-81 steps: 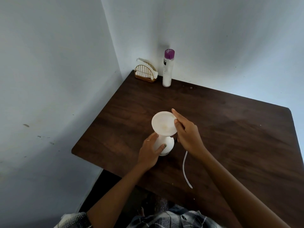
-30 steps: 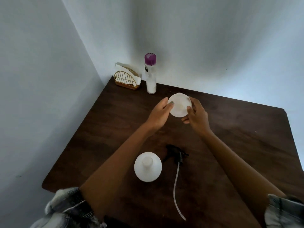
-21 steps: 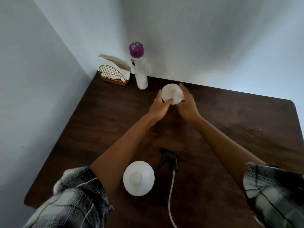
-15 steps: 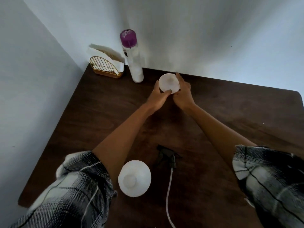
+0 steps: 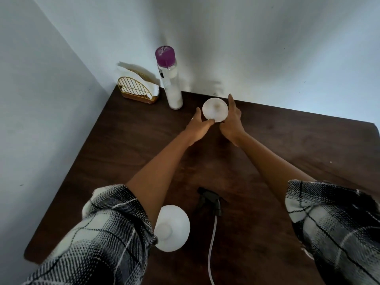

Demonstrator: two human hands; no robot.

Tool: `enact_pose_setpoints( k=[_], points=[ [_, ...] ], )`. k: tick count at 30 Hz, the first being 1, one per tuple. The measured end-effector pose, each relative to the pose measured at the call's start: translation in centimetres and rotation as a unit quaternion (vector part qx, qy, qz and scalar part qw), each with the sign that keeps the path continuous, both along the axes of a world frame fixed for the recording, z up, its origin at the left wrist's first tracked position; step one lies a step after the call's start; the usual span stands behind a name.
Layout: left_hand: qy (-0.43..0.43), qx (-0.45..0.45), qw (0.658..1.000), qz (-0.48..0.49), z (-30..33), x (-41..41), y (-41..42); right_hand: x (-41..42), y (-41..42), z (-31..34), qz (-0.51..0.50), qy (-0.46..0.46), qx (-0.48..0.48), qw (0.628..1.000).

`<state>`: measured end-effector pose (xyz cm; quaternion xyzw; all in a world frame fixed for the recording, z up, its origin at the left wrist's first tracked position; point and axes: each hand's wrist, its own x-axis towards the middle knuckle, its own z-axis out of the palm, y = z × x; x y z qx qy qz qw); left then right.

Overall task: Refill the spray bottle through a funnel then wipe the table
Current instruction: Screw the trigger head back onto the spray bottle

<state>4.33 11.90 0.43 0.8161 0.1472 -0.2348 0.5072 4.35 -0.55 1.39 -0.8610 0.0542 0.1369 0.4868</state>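
Note:
A white funnel [image 5: 215, 110] is far out over the dark wooden table [image 5: 287, 140], mouth up, near the back wall. My left hand [image 5: 200, 125] grips its near-left rim and my right hand [image 5: 231, 124] presses against its right side. I cannot tell whether the funnel's spout touches the table. The white spray bottle [image 5: 171, 228] stands uncapped near the front edge, partly hidden by my left sleeve. To its right, its black spray head [image 5: 211, 200] lies on the table with its clear tube [image 5: 211, 243] trailing toward me.
A tall clear bottle with a purple cap [image 5: 169, 79] stands in the back corner, left of the funnel. A gold wire napkin holder [image 5: 136, 90] with white napkins sits beside it against the wall. Walls close off the table's left and back.
The funnel came off the spray bottle, and both hands carried it away toward the back of the table. The spray head now lies beside the bottle.

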Motion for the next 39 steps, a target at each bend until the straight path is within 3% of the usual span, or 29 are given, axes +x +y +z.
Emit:
enact_pose_setpoints(
  k=[8,13,15,18,22,31,39],
  points=[
    [-0.085,-0.038,0.995,0.033,3.0,-8.1,4.1,-4.6,-3.1,0.3,-0.102,0.019,-0.023,0.994],
    [-0.146,-0.086,0.975,0.141,4.5,-17.7,7.1,-11.2,-4.0,-0.9,-0.017,0.093,-0.066,0.993],
    [-0.162,-0.084,0.967,0.176,4.5,-21.3,7.8,-13.9,-3.7,-1.1,0.047,0.126,-0.133,0.982],
    [-0.168,-0.067,0.958,0.221,4.3,-26.4,8.2,-17.5,-2.4,-1.2,0.089,0.120,-0.235,0.960],
    [-0.150,-0.061,0.965,0.207,2.9,-31.0,8.1,-20.5,-0.5,-1.2,0.079,0.101,-0.246,0.961],
    [-0.157,0.053,0.978,0.130,2.3,-33.0,6.3,-21.5,1.0,-1.9,0.003,0.063,-0.218,0.974],
    [-0.177,0.128,0.969,0.119,2.0,-33.0,6.0,-20.0,-0.8,0.4,-0.133,0.094,0.000,0.987]
  ],
)
